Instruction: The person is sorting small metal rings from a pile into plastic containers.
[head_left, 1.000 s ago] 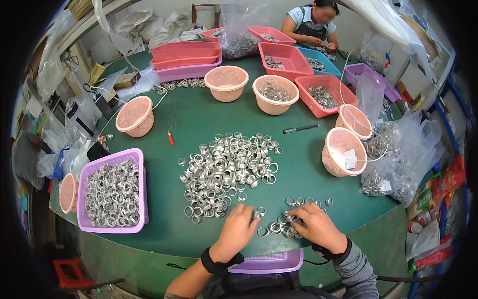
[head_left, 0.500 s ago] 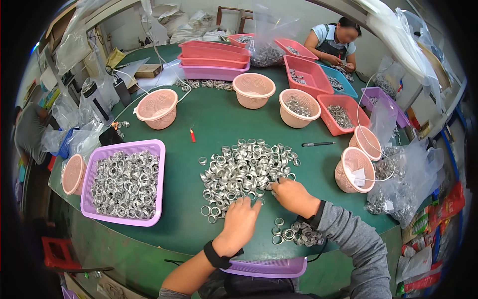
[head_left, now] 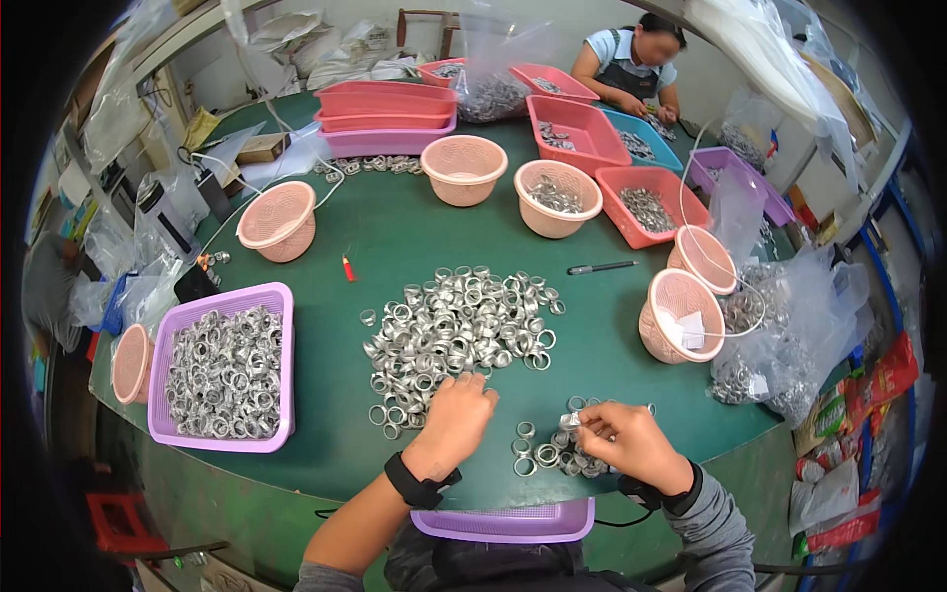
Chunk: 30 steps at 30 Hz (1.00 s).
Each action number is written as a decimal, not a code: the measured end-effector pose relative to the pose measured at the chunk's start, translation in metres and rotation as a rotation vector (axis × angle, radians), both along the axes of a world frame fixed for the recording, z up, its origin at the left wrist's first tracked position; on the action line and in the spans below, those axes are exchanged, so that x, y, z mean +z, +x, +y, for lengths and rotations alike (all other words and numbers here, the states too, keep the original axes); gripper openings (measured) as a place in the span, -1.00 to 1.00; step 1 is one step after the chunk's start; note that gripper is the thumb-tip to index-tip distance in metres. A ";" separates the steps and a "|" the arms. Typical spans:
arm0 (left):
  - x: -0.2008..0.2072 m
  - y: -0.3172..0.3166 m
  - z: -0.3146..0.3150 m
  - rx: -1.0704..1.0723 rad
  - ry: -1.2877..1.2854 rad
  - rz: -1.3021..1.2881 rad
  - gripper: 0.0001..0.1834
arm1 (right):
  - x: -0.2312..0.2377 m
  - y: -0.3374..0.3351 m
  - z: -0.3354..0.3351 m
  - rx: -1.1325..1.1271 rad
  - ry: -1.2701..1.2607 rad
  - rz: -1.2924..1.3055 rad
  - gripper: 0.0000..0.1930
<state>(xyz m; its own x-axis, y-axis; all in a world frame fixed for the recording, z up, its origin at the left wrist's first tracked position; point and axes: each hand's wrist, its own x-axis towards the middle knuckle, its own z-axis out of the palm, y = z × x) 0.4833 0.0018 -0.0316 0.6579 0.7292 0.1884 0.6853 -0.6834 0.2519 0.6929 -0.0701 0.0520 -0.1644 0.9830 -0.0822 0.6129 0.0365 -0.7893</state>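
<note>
A broad heap of silvery metal rings [head_left: 454, 326] lies in the middle of the green table. My left hand [head_left: 457, 414] rests at the heap's near edge, its fingers curled down against the rings. The fingertips are hidden, so what they grip does not show. To the right, my right hand [head_left: 631, 442] pinches one metal ring [head_left: 569, 421] between thumb and fingers. It hovers over a smaller group of rings [head_left: 546, 455] near the table's front edge, partly covering them.
A purple basket [head_left: 288, 365] full of rings stands at left. Pink baskets [head_left: 464, 170], red trays [head_left: 631, 237] and a pen [head_left: 602, 267] lie beyond the heap. A red lighter-like object [head_left: 348, 270] is left. Bags of rings [head_left: 779, 345] sit at right. A co-worker [head_left: 631, 69] sits far right.
My right hand has left the main heap and moved down to the smaller group, with a ring in its fingers. My left hand stays at the heap's near edge. The whole view has shifted.
</note>
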 end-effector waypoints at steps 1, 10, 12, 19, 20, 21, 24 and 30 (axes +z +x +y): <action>-0.005 0.002 0.000 0.014 -0.018 0.057 -0.84 | 0.002 -0.002 -0.006 0.001 0.008 0.025 -0.82; 0.054 0.021 -0.053 0.004 -0.881 -0.897 -0.85 | -0.003 -0.005 -0.032 -0.051 0.158 0.250 -0.80; 0.051 0.020 -0.061 -0.020 -0.901 -0.911 -0.85 | -0.001 -0.008 -0.033 -0.050 0.182 0.234 -0.80; 0.053 0.019 -0.069 -0.064 -0.995 -0.944 -0.85 | -0.004 -0.012 -0.036 -0.022 0.232 0.265 -0.79; 0.053 0.019 -0.070 -0.044 -1.024 -0.950 -0.84 | -0.004 -0.012 -0.036 -0.019 0.231 0.263 -0.79; 0.054 0.019 -0.071 -0.024 -1.053 -0.956 -0.83 | -0.005 -0.012 -0.037 -0.019 0.231 0.264 -0.79; 0.051 0.020 -0.074 -0.008 -1.157 -1.034 -0.85 | -0.005 -0.012 -0.038 -0.016 0.259 0.246 -0.80; 0.040 0.010 -0.064 0.131 -0.623 -0.776 -0.86 | -0.012 0.002 -0.029 -0.163 0.199 0.166 -0.83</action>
<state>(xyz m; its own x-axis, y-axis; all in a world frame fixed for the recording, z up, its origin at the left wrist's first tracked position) 0.4937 -0.0623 0.0086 0.4227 0.9016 0.0914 0.2399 -0.2086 0.9481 0.6945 -0.0989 0.0401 0.0021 0.9915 0.1298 0.4867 0.1124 -0.8663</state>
